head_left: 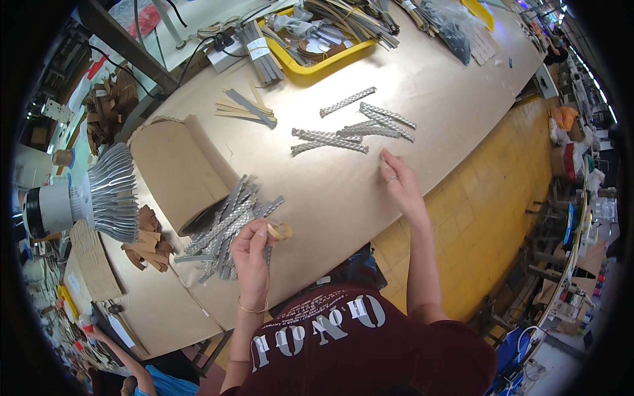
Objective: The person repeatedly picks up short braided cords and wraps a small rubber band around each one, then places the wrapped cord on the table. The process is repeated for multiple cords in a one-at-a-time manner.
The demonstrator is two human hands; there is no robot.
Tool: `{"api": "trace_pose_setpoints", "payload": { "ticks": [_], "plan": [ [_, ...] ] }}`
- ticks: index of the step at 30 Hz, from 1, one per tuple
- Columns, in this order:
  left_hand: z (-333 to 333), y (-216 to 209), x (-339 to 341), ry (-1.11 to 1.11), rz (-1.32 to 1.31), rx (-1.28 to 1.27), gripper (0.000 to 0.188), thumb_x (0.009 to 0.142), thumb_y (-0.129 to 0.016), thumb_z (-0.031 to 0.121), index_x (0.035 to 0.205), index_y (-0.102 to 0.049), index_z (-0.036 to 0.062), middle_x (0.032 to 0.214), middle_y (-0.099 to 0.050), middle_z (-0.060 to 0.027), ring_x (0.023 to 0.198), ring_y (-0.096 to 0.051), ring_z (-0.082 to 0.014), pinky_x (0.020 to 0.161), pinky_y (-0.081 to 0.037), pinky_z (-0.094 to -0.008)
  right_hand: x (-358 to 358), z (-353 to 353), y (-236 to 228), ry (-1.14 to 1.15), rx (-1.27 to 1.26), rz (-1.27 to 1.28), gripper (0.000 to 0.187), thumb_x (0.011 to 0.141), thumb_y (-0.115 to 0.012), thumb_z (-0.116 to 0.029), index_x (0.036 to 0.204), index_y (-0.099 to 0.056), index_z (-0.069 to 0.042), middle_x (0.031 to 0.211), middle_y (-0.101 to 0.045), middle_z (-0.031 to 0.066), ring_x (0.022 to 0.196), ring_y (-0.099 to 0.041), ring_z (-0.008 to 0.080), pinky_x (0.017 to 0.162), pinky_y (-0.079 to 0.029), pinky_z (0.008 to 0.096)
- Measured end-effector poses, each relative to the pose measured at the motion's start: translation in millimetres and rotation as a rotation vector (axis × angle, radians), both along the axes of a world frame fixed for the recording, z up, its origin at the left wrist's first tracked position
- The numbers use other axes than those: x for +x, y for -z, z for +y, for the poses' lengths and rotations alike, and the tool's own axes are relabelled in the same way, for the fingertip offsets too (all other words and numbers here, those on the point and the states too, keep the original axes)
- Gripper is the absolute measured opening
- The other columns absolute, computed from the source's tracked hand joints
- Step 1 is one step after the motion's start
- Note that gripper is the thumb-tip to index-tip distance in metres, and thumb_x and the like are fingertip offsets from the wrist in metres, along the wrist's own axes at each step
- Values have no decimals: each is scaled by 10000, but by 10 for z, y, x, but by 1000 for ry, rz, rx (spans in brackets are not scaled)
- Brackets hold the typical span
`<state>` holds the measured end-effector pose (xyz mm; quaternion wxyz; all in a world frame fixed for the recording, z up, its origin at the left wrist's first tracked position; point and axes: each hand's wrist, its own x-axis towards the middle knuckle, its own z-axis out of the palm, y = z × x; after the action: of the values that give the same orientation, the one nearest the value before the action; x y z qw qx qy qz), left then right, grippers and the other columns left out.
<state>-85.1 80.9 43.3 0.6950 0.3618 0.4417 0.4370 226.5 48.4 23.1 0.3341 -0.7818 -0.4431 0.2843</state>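
Observation:
My left hand (251, 254) pinches a small curled tan strip (282, 231) between thumb and fingers. It hovers over the edge of a heap of grey and silvery braided straps (221, 228). To the right, my right hand (401, 185) is raised above the table, its fingers drawn together. Whether anything small sits between them I cannot make out. Just beyond that hand lie several loose braided straps (370, 129), some crossing each other, with a single braided strap (348, 101) farther off. Flat tan and grey strips (246, 107) are fanned out to their left.
A curled brown sheet (178, 165) stands beside the heap, and a finned lamp head (112, 198) juts in at the left. At the back are a yellow tray (323, 67) of strips and a tied grey bundle (261, 56). Another person's arm (119, 350) shows lower left.

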Motion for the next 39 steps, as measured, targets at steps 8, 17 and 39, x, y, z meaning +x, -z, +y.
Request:
{"api": "trace_pose_setpoints", "payload": {
  "ticks": [8,17,39],
  "plan": [
    [18,-34,57,37,11,-3,139,981,-550,56,960,-666,-16,921,-666,-28,772,-534,-65,725,-436,-228,-190,-49,12,64,208,-359,478,932,-638,-141,1378,-526,-13,1365,-472,211,1270,-441,385,1034,-401,434],
    [46,-77,112,25,47,23,138,981,-551,67,927,-656,-3,896,-653,-14,786,-539,-69,738,-436,-231,-312,-309,-24,-95,-32,-775,292,927,-634,-242,1191,-690,-129,1424,-461,187,1321,-410,353,1074,-314,508],
    [-5,81,230,26,692,673,143,801,-788,99,808,-672,16,901,-694,-109,818,-679,-228,724,-533,-303,-1073,1845,115,-395,272,-544,248,842,-730,-308,1010,-725,-126,978,-644,67,966,-599,261,847,-389,427]
  ]
}}
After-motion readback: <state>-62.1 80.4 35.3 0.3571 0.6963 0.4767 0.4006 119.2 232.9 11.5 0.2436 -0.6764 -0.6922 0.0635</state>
